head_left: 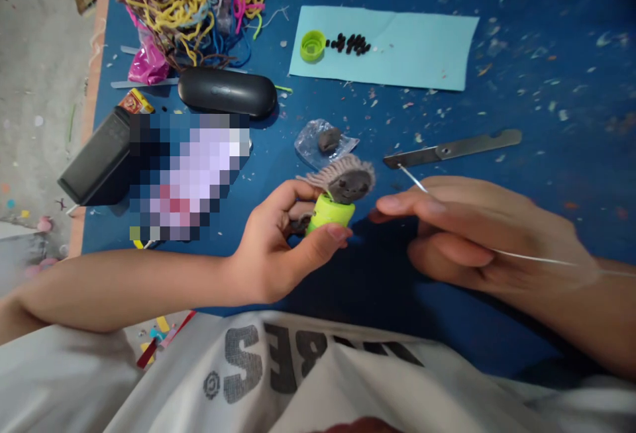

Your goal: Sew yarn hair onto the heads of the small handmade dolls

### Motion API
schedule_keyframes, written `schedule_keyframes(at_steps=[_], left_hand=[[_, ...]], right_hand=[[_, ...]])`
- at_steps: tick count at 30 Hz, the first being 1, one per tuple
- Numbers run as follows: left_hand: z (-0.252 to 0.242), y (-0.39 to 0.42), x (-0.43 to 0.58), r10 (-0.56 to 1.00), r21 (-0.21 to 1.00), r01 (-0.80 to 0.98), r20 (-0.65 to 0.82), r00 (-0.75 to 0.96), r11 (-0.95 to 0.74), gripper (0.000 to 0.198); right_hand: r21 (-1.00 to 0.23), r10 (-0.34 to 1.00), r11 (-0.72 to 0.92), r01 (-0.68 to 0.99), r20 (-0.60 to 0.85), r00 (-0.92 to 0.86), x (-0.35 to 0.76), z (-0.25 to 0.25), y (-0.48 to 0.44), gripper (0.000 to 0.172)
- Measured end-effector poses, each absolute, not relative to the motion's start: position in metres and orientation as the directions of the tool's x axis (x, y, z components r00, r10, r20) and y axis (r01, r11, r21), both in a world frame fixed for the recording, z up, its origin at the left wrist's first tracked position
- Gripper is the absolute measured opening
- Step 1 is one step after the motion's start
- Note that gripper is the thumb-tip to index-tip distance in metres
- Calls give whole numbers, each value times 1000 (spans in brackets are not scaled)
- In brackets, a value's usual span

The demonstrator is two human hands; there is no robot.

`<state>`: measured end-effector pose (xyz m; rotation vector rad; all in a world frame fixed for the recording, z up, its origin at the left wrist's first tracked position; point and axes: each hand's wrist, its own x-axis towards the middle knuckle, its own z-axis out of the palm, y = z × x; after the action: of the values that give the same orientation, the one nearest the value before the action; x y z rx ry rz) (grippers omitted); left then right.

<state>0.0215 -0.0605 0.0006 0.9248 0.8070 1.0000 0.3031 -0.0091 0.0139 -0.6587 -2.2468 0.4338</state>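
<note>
1. One clay-faced figure [344, 194] with yarn hair [325, 172] and a lime-green body [330, 216] is clamped in the left grip [278, 254].
2. The right grip [501, 228], beside it, is pinched together on a white strand [412, 178].
3. Beyond the left grip, plastic wrap [308, 142] with a clay lump [328, 140] lies on the tabletop [546, 221].
4. Beyond the right grip lies a flat metal knife [464, 147].

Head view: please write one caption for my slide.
Over a blue table, the left hand holds a yarn-haired, green-bodied doll, the right hand a thin white strand.
</note>
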Motion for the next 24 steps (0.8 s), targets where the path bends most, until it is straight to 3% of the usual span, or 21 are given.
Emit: schedule_keyframes(at_steps=[2,4,10,15,24], left_hand=[[1,-59,21,933,904,-330,-161,323,270,52],[0,-58,21,935,905,-321,-178,306,278,55],[4,-51,21,941,930,-300,-111,319,212,49],[6,-48,21,950,948,-291,-32,309,126,43],[3,-47,18,950,950,-294,-8,311,105,49]], right_hand=[[-429,478,871,239,627,-615,300,13,-8,81],[-385,386,914,128,728,-567,298,7,-6,65],[-426,397,897,115,668,-629,292,2,0,38],[-389,319,921,15,731,-603,283,4,5,37],[-386,317,922,20,726,-611,281,3,5,34]])
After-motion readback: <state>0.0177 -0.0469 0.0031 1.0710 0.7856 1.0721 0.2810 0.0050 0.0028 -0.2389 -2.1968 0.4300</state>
